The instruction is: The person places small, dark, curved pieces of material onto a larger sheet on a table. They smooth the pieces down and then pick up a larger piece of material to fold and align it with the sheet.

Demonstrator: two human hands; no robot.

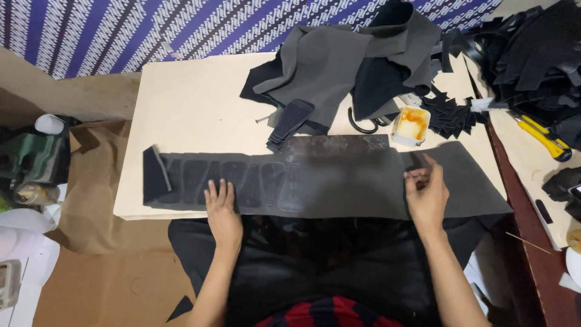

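1. Fingers (219, 192) of my left hand (221, 212) lie flat and released, pressing on the long dark grey strip of foam-like sheet (327, 181) that stretches across the front of the pale beige counter (193, 97).
2. My right hand (427, 195) rests on the same strip further right, its fingers (417, 177) pinching a small fold or edge of the sheet; whether a tool is also held there I cannot tell.
3. Faint outlines of rounded, elongated shapes show in a row along the left half of the strip, and its left end curls upward.
4. Just behind the strip lies a stack of black elongated cut pieces (290, 123), touching a heap of grey and black fabric (357, 60).
5. A small white tub of orange-stained glue (411, 125) stands behind the strip near my right hand, with a pile of small black offcuts (451, 115) beside it.
6. A yellow utility knife (541, 137) lies at far right, well apart from both hands.
7. Brown paper (97, 200) hangs off the counter's left side, beside a green cloth bundle (33, 157).
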